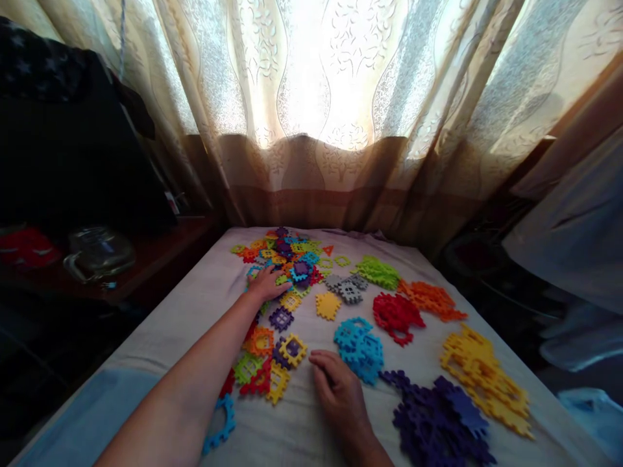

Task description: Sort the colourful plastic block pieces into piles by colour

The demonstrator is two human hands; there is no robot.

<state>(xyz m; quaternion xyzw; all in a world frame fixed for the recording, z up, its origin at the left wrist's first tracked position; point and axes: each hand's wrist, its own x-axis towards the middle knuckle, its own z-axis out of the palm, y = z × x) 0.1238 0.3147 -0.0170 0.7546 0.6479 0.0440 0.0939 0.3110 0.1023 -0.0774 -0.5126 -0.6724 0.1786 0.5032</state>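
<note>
The mixed heap of toothed pieces [300, 267] is trailing from the far edge of the surface [195, 292] down its left half. The left hand [267, 283] is lying over it, fingers slightly spread — whether they are gripping a piece, I cannot tell. The right hand [341, 392] is curling loosely beside the blue pile [360, 353]; its hold is unclear. Purple [433, 418] and yellow piles [487, 379] are lying toward the near right corner.

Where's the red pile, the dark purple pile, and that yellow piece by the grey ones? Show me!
Red pile [395, 312]: head view, middle of the heap.
Dark purple pile [433, 415]: head view, middle of the heap.
Yellow piece [328, 305]: head view, its solid middle.
</note>
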